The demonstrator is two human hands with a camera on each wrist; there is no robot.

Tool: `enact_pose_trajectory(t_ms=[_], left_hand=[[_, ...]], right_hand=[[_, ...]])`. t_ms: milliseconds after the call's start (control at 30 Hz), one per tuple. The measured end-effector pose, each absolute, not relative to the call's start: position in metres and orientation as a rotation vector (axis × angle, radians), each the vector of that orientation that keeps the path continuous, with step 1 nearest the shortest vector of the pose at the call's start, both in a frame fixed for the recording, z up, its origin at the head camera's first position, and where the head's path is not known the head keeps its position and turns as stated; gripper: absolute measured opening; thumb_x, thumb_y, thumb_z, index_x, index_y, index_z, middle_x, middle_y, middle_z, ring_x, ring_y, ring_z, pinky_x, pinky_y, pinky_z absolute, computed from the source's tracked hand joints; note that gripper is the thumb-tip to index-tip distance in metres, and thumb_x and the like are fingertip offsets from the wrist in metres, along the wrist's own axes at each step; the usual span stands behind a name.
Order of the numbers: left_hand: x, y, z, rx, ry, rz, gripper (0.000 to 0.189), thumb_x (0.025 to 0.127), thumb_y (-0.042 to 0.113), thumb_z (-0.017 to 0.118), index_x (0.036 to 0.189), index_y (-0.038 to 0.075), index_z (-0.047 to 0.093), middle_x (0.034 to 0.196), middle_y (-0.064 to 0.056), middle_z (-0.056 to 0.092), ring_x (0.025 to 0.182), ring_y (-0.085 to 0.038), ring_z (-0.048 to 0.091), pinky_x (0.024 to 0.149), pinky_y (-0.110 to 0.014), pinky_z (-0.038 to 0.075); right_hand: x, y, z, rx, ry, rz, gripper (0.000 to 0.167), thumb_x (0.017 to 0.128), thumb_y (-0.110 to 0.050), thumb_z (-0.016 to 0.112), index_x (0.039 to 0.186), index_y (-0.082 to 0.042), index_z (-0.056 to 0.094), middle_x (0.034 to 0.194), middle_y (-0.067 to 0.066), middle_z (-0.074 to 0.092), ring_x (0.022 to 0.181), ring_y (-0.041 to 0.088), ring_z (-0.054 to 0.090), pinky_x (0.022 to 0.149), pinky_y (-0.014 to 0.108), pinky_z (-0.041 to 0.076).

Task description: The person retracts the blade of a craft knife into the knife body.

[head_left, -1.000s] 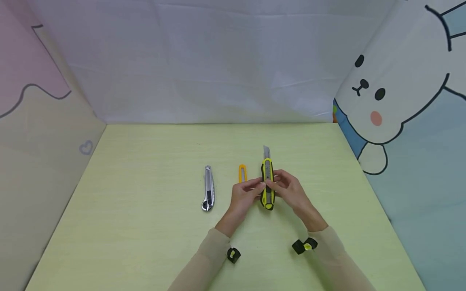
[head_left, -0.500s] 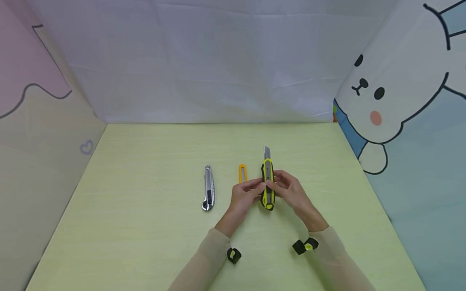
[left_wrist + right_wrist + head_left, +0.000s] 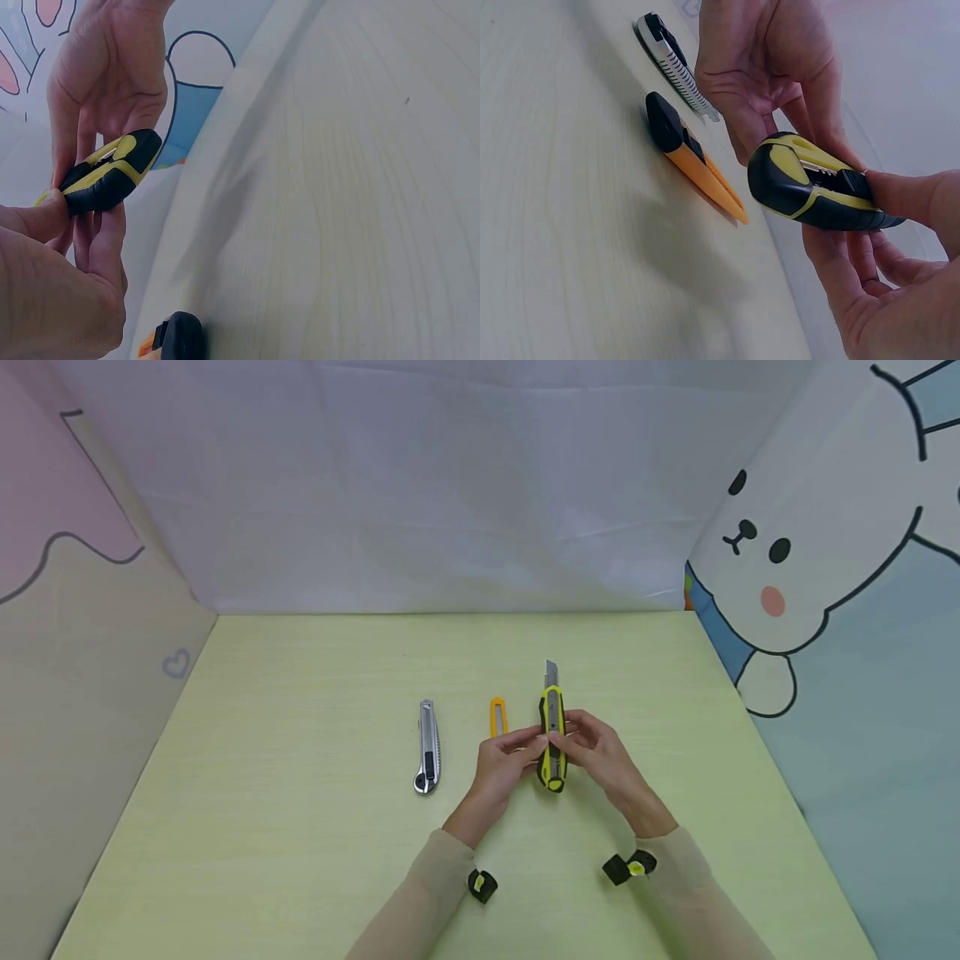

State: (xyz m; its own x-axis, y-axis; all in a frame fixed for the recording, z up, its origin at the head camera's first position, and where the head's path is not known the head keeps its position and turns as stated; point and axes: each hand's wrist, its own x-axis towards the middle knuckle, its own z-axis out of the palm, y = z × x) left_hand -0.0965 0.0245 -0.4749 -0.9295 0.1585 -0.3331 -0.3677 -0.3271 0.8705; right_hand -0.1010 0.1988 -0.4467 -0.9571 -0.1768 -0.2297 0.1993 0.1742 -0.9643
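Note:
A yellow-and-black utility knife (image 3: 553, 760) is held up between both hands, its grey blade (image 3: 551, 673) sticking out at the far end. From the left side, my left hand (image 3: 498, 772) pinches the handle between thumb and fingers. My right hand (image 3: 611, 768) grips it from the other side; in the right wrist view that thumb lies against the black slider (image 3: 853, 184). An orange utility knife (image 3: 705, 180) lies on the table behind the left hand, partly hidden in the head view. Farther left lies a silver utility knife (image 3: 427, 747), its black slider toward the near end.
All of this is over a pale yellow-green table (image 3: 285, 793). A white cloth (image 3: 450, 502) hangs behind the far edge, and a printed bear panel (image 3: 862, 693) stands along the right side. Each wrist wears a small black camera strap.

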Motion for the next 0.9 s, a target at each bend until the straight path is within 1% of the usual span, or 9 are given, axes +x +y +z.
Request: enact_pose_trajectory(t_ms=[133,233,467,767,833,900], left_hand=[[-0.0984,0.0236,-0.4762,-0.28,1.595,2.309,0.032,0.095,0.013,0.076,0.124,0.001,0.073,0.107,-0.011,0.071,0.09,-0.015,0.072,0.086,-0.034,0.06],[-0.0998,0.0232,-0.4763,-0.285,1.595,2.3,0.031,0.094,0.014,0.077,0.123,0.002,0.074,0.107,-0.011,0.071,0.091,-0.015,0.072,0.086,-0.034,0.06],[-0.1004,0.0225,-0.4785,-0.302,1.555,2.307,0.03,0.094,0.013,0.077,0.122,0.003,0.074,0.111,-0.012,0.071,0.093,-0.017,0.073,0.085,-0.034,0.06],[-0.0993,0.0228,-0.4828,-0.276,1.54,2.317,0.032,0.094,0.012,0.076,0.124,0.0,0.073,0.109,-0.011,0.072,0.091,-0.015,0.073,0.085,-0.035,0.06],[-0.0991,0.0227,-0.4829,-0.272,1.54,2.313,0.033,0.094,0.012,0.076,0.125,0.0,0.073,0.109,-0.011,0.072,0.092,-0.016,0.073,0.086,-0.035,0.06],[-0.0992,0.0221,-0.4823,-0.281,1.545,2.303,0.033,0.094,0.013,0.077,0.125,0.001,0.073,0.11,-0.011,0.072,0.092,-0.016,0.073,0.085,-0.035,0.06]], right_hand=[[-0.1001,0.1974,-0.4479,0.023,2.163,-1.838,0.053,0.1,-0.02,0.07,0.146,-0.002,0.049,0.125,0.018,0.057,0.106,0.019,0.063,0.091,0.027,0.055],[-0.1,0.197,-0.4484,0.024,2.171,-1.837,0.054,0.1,-0.02,0.07,0.146,-0.003,0.049,0.126,0.019,0.056,0.107,0.02,0.063,0.091,0.026,0.054],[-0.1001,0.1971,-0.4495,-0.008,2.193,-1.811,0.053,0.101,-0.022,0.069,0.147,-0.005,0.049,0.127,0.019,0.057,0.11,0.025,0.062,0.093,0.027,0.051],[-0.0987,0.1993,-0.4521,-0.039,2.18,-1.827,0.051,0.1,-0.019,0.07,0.145,-0.003,0.051,0.125,0.019,0.057,0.108,0.024,0.061,0.089,0.026,0.052],[-0.0985,0.1994,-0.452,-0.043,2.181,-1.831,0.051,0.1,-0.018,0.07,0.144,-0.003,0.052,0.124,0.019,0.058,0.107,0.024,0.061,0.089,0.027,0.052],[-0.0981,0.1994,-0.452,-0.047,2.185,-1.824,0.052,0.099,-0.018,0.071,0.145,-0.004,0.051,0.125,0.018,0.059,0.109,0.025,0.06,0.092,0.029,0.05]])
